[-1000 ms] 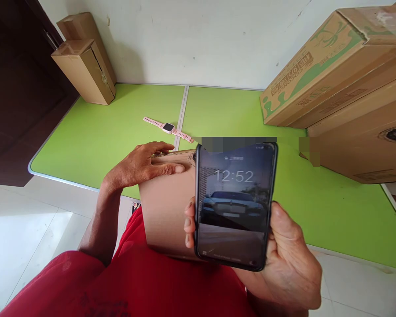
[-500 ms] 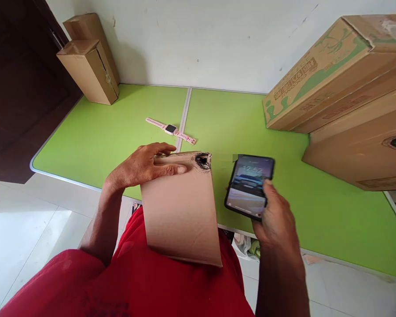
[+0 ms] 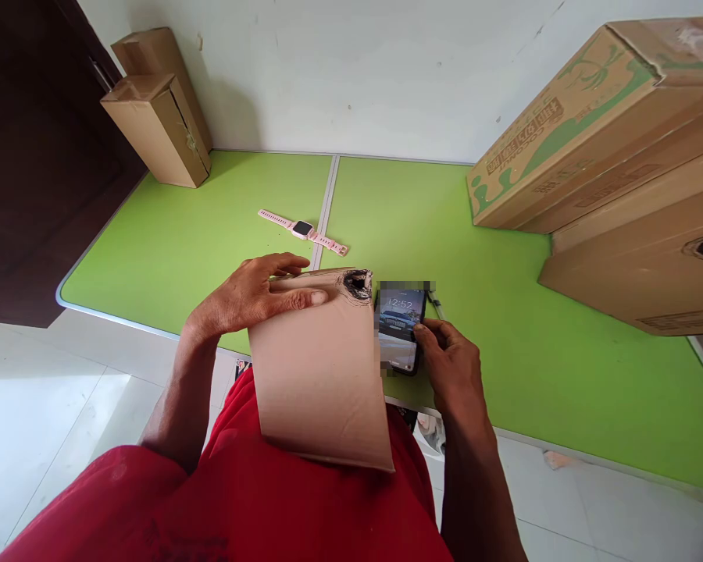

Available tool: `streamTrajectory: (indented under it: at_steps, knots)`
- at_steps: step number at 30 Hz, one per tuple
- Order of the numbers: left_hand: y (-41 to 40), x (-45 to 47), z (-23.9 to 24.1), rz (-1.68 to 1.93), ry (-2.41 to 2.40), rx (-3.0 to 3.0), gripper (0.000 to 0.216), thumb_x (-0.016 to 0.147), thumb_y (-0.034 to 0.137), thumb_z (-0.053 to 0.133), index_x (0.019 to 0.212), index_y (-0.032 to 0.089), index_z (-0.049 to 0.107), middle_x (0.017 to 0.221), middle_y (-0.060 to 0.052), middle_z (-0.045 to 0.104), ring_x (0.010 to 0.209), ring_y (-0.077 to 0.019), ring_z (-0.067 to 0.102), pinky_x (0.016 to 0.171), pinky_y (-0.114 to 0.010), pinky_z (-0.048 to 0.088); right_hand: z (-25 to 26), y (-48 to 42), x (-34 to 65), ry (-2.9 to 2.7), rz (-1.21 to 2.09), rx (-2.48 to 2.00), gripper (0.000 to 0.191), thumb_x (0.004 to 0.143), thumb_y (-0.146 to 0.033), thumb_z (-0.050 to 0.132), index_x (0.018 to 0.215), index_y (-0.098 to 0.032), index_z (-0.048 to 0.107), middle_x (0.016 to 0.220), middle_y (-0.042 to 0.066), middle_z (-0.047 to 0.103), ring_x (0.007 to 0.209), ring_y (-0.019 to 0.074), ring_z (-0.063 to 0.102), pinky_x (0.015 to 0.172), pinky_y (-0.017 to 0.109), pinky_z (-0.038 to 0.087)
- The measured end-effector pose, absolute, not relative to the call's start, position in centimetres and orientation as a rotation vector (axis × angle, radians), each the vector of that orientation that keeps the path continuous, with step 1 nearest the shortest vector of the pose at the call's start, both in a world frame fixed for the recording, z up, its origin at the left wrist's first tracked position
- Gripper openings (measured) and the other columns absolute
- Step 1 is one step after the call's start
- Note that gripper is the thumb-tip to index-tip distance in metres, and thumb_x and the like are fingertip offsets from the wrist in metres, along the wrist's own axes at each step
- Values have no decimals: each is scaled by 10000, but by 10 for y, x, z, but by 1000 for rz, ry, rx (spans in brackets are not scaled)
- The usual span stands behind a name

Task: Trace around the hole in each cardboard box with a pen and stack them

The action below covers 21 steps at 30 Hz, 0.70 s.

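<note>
My left hand [image 3: 258, 293] lies flat with its fingers stretched out on the top edge of a brown cardboard sheet [image 3: 322, 375] that leans from my lap against the green table [image 3: 181, 242]. The sheet has a dark burnt-looking hole [image 3: 357, 282] at its top right corner. My right hand [image 3: 451, 363] grips a black smartphone [image 3: 399, 328] with a lit screen, low over the table just right of the sheet. A pink smartwatch [image 3: 302, 229] lies flat on the table beyond the sheet, untouched.
Large cardboard boxes [image 3: 609, 164] are stacked on the table's right side. A long narrow carton [image 3: 155, 117] stands at the far left corner against the white wall. A dark door [image 3: 29, 156] is at the left. White tiled floor [image 3: 47, 406] lies below.
My right hand brought the phone down from close to my face to the table, then left to beside the cardboard sheet. My left hand stayed on the sheet.
</note>
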<state>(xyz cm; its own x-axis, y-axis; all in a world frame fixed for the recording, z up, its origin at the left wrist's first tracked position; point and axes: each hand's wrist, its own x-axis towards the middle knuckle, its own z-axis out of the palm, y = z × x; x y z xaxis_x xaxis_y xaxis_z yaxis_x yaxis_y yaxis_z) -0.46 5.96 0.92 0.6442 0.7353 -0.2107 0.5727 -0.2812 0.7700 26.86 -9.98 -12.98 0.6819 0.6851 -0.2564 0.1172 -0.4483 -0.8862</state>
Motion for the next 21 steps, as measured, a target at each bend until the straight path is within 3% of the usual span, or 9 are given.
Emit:
streamTrajectory:
  at_steps: [6, 9, 11, 13, 16, 18, 21]
  knots:
    - [61, -9, 10, 202, 1017, 1968, 857, 866, 840, 703, 1437, 202, 705, 1481, -151, 717, 1386, -407, 658, 1169, -550, 538, -100, -103, 270, -813, 664, -2109, 574, 688, -742, 604, 902, -224, 728, 992, 187, 762, 979, 435, 677, 939, 576, 474]
    - [62, -18, 4, 288, 993, 1871, 834, 858, 786, 762, 1452, 205, 690, 1504, -156, 696, 1398, -396, 651, 1172, -544, 552, -82, -109, 261, -845, 743, -2015, 701, 836, -833, 597, 1125, -216, 762, 1202, 186, 774, 1140, 451, 695, 996, 581, 504]
    - [57, -26, -6, 369, 951, 1765, 811, 864, 742, 790, 1479, 228, 666, 1562, -148, 650, 1459, -382, 606, 1197, -535, 546, -73, -116, 249, -915, 963, -1798, 735, 945, -847, 552, 1347, -255, 724, 1424, 154, 719, 1331, 438, 644, 1125, 587, 479]
    - [45, -33, -21, 437, 902, 1632, 878, 877, 736, 781, 1577, 250, 573, 1649, -152, 562, 1526, -377, 545, 1250, -550, 507, -69, -124, 232, -1013, 1157, -1599, 774, 995, -833, 531, 1553, -302, 601, 1670, 107, 548, 1554, 410, 470, 1281, 583, 363]
    - [18, -36, -49, 557, 932, 1516, 1210, 827, 781, 795, 1762, 256, 234, 1808, -186, 289, 1662, -431, 333, 1322, -632, 407, -68, -133, 206, -1096, 1201, -1648, 918, 989, -805, 608, 1731, -326, 360, 1836, 54, 271, 1696, 364, 206, 1371, 580, 223]
    - [-2, -38, -65, 637, 1025, 1492, 1317, 804, 803, 797, 1784, 271, 97, 1856, -163, 120, 1722, -456, 112, 1345, -669, 345, -69, -133, 193, -1152, 1170, -1724, 1006, 961, -769, 692, 1759, -314, 282, 1843, 71, 241, 1698, 374, 196, 1368, 600, 246]
    - [-21, -46, -71, 823, 1130, 1399, 1206, 877, 823, 683, 1777, 343, 38, 1863, -108, 75, 1723, -443, 89, 1353, -675, 318, -65, -119, 179, -1320, 1136, -1631, 980, 970, -698, 734, 1751, -305, 290, 1819, 97, 296, 1678, 393, 254, 1344, 606, 318]
